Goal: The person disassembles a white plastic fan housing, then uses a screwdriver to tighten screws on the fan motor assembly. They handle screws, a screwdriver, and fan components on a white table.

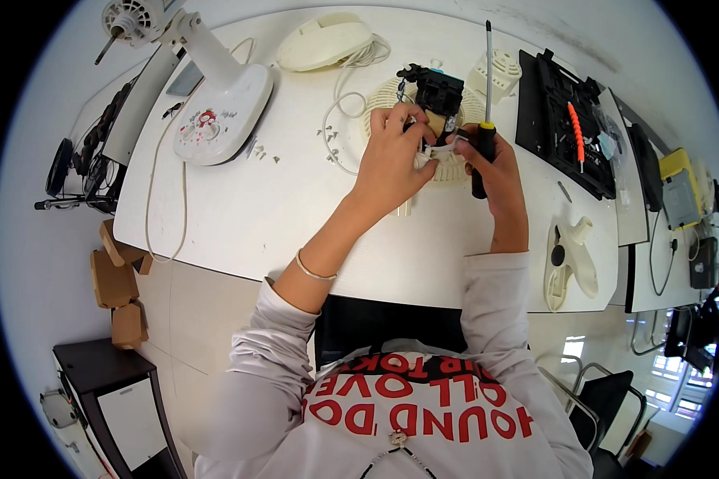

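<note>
A black motor assembly [439, 89] with wires rests on a round cream fan grille [455, 169]. My left hand [391, 156] has its fingers curled on the lower part of the assembly, around a tan piece and white plastic. My right hand [491, 164] grips a long screwdriver [485, 140] with a black-and-yellow handle, shaft pointing up, while its thumb and index finger are at the assembly's right side. Small screws lie scattered left of the grille. What exactly my fingertips pinch is partly hidden.
A white fan stand [224, 112] is at left, a cream casing [319, 44] with cord behind, a vented housing [495, 76] at back right. An open black toolkit [559, 128] holds an orange-handled tool. A plastic neck piece [575, 263] lies front right. Cardboard boxes [116, 279] are below left.
</note>
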Demonstrator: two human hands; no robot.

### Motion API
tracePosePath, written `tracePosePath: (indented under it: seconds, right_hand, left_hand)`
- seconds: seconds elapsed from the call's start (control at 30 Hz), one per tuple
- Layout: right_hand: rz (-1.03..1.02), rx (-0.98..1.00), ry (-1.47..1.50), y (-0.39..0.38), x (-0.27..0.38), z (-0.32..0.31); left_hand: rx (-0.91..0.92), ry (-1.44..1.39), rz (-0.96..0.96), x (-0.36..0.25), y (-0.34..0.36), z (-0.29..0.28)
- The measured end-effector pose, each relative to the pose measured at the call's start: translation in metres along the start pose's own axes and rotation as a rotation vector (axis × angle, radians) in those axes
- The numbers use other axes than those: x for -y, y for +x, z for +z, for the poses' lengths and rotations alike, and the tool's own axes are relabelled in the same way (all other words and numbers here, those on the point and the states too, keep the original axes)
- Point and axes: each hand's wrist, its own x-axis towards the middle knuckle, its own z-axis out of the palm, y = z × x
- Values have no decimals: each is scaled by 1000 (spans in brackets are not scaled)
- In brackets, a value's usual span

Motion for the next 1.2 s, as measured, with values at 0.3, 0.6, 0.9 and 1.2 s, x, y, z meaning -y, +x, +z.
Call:
tracePosePath:
  seconds: [0.3,0.6,0.9,1.2]
  right_hand:
    - [28,-29,21,2,-2,-3]
    - [-98,-109,-52,1,5,15]
    - [-134,-75,-111,5,-1,11]
    - [-196,-102,-124,3,2,13]
  left_hand:
    - [9,-80,-37,2,0,-1]
    - [-18,-84,-22,2,-1,0]
    - [15,-94,-41,2,-1,-2]
    - [-59,-87,-19,-1,-3,3]
